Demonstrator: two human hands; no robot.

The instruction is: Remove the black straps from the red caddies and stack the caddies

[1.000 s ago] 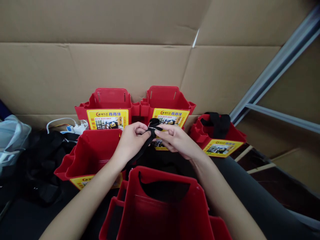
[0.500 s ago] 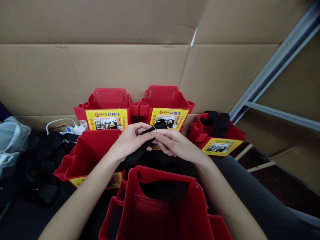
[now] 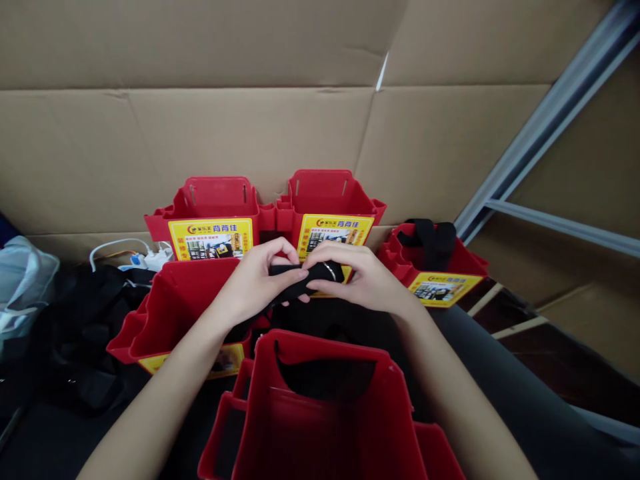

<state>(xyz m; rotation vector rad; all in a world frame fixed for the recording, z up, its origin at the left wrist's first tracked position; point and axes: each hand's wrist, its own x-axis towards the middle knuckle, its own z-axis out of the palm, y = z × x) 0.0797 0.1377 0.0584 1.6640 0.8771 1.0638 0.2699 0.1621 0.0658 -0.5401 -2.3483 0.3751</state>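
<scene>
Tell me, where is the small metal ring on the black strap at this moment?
In the head view the metal ring sits mid-frame on the black strap, pinched under the right hand, just before the yellow-labelled red bin.

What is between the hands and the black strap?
Nothing visible. The left hand and right hand both already pinch the black strap directly, above the red bin.

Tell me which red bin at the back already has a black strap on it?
The red bin on the far right. A black strap loops over its top; the two labelled bins beside it show none.
</scene>
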